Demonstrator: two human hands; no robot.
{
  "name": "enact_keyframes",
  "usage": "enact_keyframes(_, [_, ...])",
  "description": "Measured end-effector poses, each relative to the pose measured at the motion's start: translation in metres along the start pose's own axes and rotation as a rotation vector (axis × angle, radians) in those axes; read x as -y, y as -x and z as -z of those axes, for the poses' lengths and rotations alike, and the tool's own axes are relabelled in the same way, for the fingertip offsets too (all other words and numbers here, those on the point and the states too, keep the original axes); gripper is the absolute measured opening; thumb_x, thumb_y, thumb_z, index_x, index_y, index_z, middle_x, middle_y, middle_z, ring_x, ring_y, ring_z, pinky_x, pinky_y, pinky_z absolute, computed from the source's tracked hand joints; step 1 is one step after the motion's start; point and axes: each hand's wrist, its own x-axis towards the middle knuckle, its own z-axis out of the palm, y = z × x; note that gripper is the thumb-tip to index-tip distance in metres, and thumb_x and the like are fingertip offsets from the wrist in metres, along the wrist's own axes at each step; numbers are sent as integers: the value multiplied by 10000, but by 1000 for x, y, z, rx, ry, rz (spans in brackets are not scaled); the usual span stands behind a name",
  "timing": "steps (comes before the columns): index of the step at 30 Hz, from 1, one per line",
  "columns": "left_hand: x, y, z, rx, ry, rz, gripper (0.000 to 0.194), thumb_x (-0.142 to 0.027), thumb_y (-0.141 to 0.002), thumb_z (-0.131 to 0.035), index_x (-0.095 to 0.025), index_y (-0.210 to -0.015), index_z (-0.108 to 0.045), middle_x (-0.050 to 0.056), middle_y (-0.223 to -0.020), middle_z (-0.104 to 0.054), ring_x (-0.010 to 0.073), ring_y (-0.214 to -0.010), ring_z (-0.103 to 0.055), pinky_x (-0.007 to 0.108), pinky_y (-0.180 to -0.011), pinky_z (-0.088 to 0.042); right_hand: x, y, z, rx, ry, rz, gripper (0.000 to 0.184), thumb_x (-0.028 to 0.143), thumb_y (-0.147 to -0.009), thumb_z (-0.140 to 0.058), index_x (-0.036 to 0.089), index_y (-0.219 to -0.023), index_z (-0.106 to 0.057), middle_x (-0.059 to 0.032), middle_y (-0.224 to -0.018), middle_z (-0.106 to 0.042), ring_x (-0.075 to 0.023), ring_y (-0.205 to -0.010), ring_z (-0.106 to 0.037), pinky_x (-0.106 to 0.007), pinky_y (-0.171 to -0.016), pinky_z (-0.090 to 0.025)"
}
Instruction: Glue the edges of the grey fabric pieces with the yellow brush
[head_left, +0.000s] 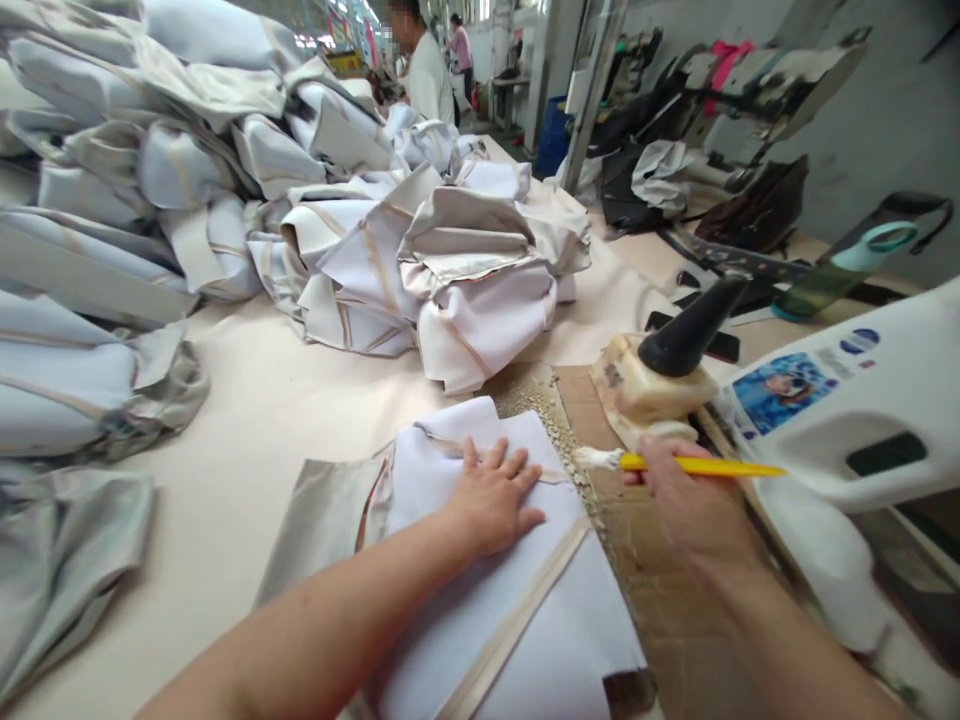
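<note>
Pressing flat with fingers spread, the left hand holds down a white fabric piece with a beige strip sewn across it, lying at the near edge of the table. The right hand is closed around a yellow-handled brush, whose white bristles sit over a worn sheet of cardboard just right of the fabric. A glue-crusted pot with a black funnel-shaped top stands close beyond the brush. Heaps of folded white and grey pieces fill the table's far side, and a white machine housing sits at right. Further back stands a person in white.
</note>
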Motion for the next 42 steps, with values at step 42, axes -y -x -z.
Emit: enact_keyframes(42, [11, 3, -25, -180, 4, -63, 457, -467, -907, -384, -199, -1253, -516, 109, -1363, -460, 318, -1319, -295, 655, -1051, 8, -7, -8, -39, 294, 434, 62, 383, 448, -790, -550, 195, -508, -501, 24, -458, -514, -131, -474, -486, -251, -533, -375])
